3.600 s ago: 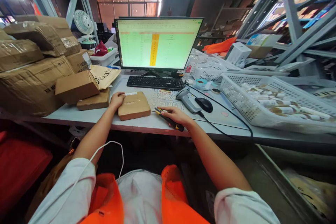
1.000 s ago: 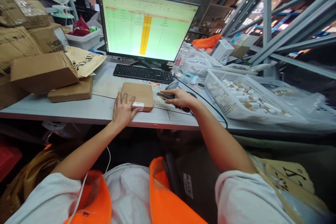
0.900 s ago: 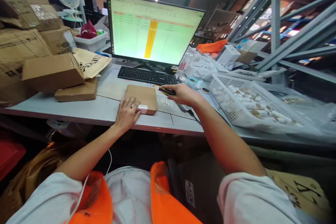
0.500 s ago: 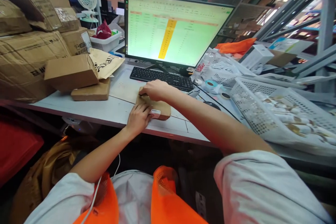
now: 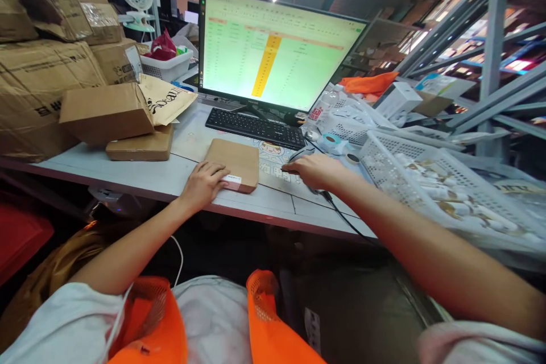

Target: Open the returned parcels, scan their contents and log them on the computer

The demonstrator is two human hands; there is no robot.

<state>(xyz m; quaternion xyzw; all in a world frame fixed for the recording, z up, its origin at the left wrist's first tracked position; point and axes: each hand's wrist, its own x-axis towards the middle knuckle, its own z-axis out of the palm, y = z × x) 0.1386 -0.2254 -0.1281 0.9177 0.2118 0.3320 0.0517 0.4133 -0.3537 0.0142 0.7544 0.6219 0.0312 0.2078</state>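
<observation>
A small flat brown cardboard box [image 5: 236,160] with a white label at its near edge lies on the desk [image 5: 140,173] in front of the keyboard. My left hand [image 5: 205,182] rests on the box's near left corner, fingers flat beside the label. My right hand [image 5: 318,170] lies on the desk just right of the box, apart from it. Its fingers are curled round a thin dark tool [image 5: 290,171], of which only the tip shows. A scanner and mouse behind that hand are mostly hidden.
A lit monitor [image 5: 277,48] and black keyboard [image 5: 256,125] stand behind the box. Cardboard boxes [image 5: 106,111] pile up at the left. A white basket [image 5: 426,182] of small bottles sits at the right, a tape roll [image 5: 330,139] nearby. A black cable [image 5: 336,210] hangs over the front edge.
Half a second ago my right hand was over the box's far edge with the tool; it has drawn back right onto the desk. My left hand stays on the box.
</observation>
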